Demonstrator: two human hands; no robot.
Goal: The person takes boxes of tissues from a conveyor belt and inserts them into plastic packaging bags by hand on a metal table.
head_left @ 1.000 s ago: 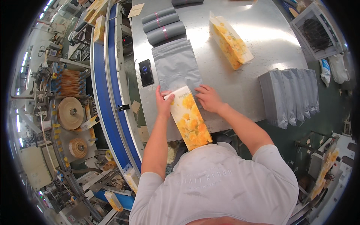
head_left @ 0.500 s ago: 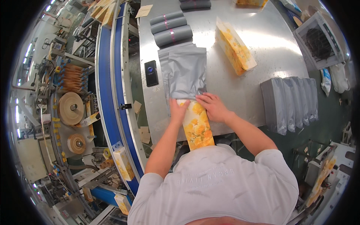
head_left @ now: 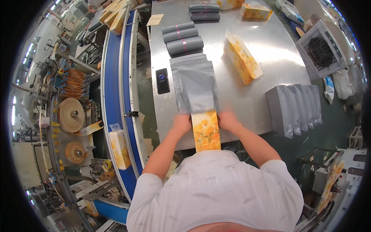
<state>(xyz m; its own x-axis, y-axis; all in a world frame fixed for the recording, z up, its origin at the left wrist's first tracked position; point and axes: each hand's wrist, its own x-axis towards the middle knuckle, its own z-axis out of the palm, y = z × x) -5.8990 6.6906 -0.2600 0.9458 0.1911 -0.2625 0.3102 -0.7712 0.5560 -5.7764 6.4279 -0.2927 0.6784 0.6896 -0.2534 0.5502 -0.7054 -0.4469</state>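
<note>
Both hands are motion-blurred, so finger detail is mushy. The left hand (head_left: 181, 124) and right hand (head_left: 228, 120) sit on either side of a yellow flower-print box (head_left: 206, 135), right where its far end goes into the mouth of a grey plastic bag (head_left: 195, 87). They look closed around the bag's opening edges and the box sides, but I honestly can't tell exactly how the fingers are wrapped. The top of the box is hidden inside the bag, and its near end hangs off the front edge of the steel table (head_left: 270, 50) and gets cut off by the person's white shirt.

The bag lies flat on a stack of the same grey bags, running away from the person. Just left of it is a black phone (head_left: 162, 81), and beyond it three rolled grey bag bundles (head_left: 181, 36). Another flower-print box (head_left: 242, 58) lies further back to the right, and a row of filled grey bags (head_left: 295, 109) sits near the right edge. The blue conveyor (head_left: 112, 89) on the left carries one more box (head_left: 119, 149).
</note>
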